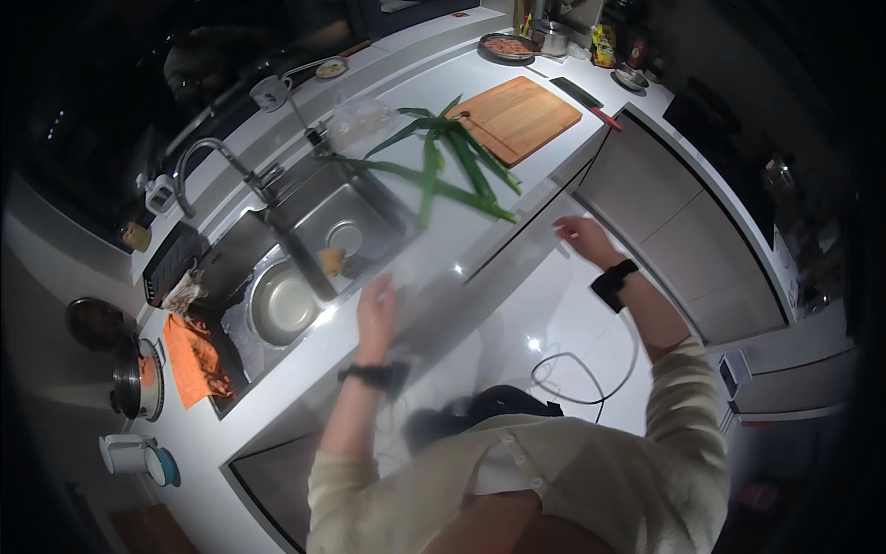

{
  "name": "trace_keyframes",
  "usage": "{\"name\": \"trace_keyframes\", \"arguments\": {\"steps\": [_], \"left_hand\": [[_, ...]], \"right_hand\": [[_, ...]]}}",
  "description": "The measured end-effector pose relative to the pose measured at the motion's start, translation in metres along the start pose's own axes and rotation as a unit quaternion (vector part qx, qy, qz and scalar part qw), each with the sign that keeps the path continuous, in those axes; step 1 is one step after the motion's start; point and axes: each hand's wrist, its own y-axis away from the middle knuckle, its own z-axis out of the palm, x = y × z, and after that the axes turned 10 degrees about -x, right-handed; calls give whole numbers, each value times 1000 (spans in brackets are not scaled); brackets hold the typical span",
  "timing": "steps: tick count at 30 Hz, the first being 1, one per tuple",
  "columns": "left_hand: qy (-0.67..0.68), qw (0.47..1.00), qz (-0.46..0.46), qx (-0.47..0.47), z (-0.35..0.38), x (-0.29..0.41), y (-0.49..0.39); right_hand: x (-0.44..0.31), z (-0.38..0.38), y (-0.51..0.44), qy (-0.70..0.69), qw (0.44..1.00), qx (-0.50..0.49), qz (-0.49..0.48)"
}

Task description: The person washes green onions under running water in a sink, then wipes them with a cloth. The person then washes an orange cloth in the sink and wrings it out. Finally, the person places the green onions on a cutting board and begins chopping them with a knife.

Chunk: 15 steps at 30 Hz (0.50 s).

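Observation:
My left hand point(377, 308) is above the front edge of the counter by the sink, blurred, with nothing visible in it; how its fingers are set is unclear. My right hand point(583, 239) hangs in the air before the cabinet fronts, fingers partly curled, and no object shows in it. Long green leaves, perhaps scallion or leek point(457, 149), lie spread on the white counter between the hands, some overlapping a wooden cutting board point(536, 114). Right of the board, a cleaver point(578, 93) with a red handle lies near the counter's edge.
A double steel sink point(374, 201) with faucet point(225, 156) holds a metal bowl point(284, 305) and a yellowish sponge point(332, 262). An orange cloth point(194, 360) drapes over the sink's left end. A pan of what looks like minced meat point(505, 46) stands far back. A black cable point(574, 398) loops across the floor.

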Motion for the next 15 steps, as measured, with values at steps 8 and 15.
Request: {"name": "trace_keyframes", "arguments": {"steps": [8,15], "left_hand": [[-243,968,-64,13,113,13,-189],[-123,976,-155,-87,130,-15,-246]], "right_hand": [[-31,82,-91,2,996,77,-37],[-11,68,-168,45,997,-32,-53]]}}
